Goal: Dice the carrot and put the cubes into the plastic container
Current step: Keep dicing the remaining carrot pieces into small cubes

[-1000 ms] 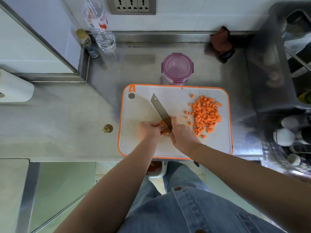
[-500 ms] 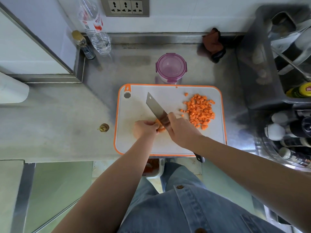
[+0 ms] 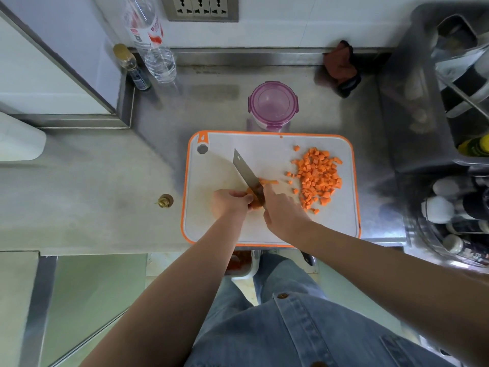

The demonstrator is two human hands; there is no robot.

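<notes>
While the left hand (image 3: 229, 202) is curling its fingers over it, the remaining carrot piece (image 3: 254, 202) is sitting near the middle of the cutting board (image 3: 211, 229), mostly hidden between the 2 hands. The right hand (image 3: 284, 214) is gripping the knife (image 3: 246, 174), with its forefinger stretching along the back of the blade. The blade is slanting up and to the left, and its edge is meeting the carrot just beside the left fingertips. Against the blade's right face, 1 thin carrot strip (image 3: 269, 182) is lying flat on the board. Further right, the diced cubes (image 3: 317, 178) are resting in a loose heap, with a few strays lying around its edges. The plastic container (image 3: 274, 104), round and purple at the rim, is standing on the steel counter (image 3: 105, 181) just beyond the board's far edge, apart from the heap. To the left of the board a small brass fitting (image 3: 165, 200) is poking up from the counter. In the far left corner a clear water bottle (image 3: 154, 49) and a small gold-capped bottle (image 3: 132, 67) are standing side by side. A dark red cloth (image 3: 341, 66) is slumping against the back wall, and a grey rack (image 3: 412, 102) is filling the right side.
</notes>
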